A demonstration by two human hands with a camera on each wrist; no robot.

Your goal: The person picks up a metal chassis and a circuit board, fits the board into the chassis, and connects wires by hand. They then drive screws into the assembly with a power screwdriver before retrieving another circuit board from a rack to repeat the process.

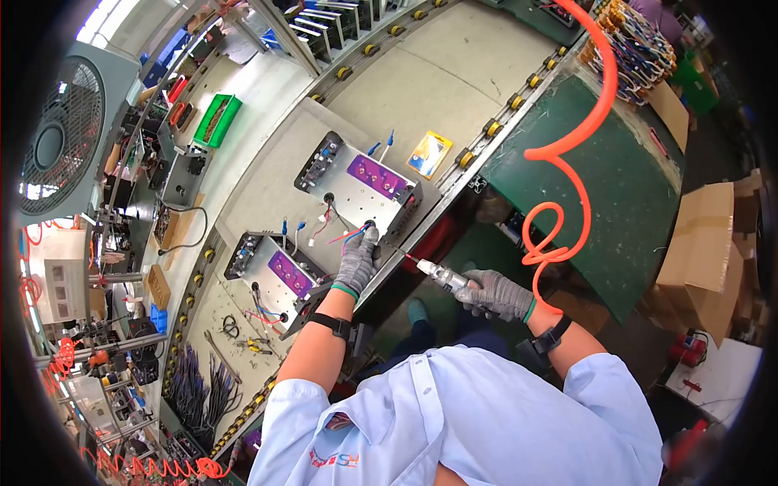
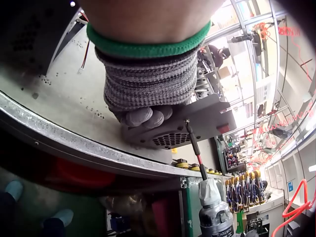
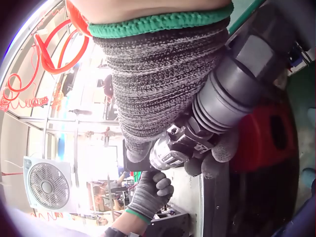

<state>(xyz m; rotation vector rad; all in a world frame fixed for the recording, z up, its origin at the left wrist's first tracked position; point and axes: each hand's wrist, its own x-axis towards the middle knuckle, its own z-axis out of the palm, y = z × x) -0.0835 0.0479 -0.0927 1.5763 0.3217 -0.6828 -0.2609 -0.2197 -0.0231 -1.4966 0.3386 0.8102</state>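
Note:
My gloved left hand (image 1: 356,263) grips the near end of an open metal case (image 1: 344,186) with a purple board (image 1: 377,176) inside. Its curled fingertips show against the end panel (image 2: 207,118), beside a round fan grille (image 2: 170,139). Coloured wires (image 1: 353,236) come out close to these fingers. In my gloved right hand (image 1: 502,296) is an air screwdriver (image 1: 442,277), held by its body and pointing left toward the case. The left wrist view shows its long bit (image 2: 193,143) with the tip at a hole near the panel's upper edge.
A second similar case (image 1: 261,279) stands nearer on the roller line, close to loose cables (image 1: 203,389). A yellow card (image 1: 429,154) lies beyond the first case. An orange coiled hose (image 1: 583,202) hangs over the green table (image 1: 600,235). Cardboard boxes (image 1: 697,243) are at right.

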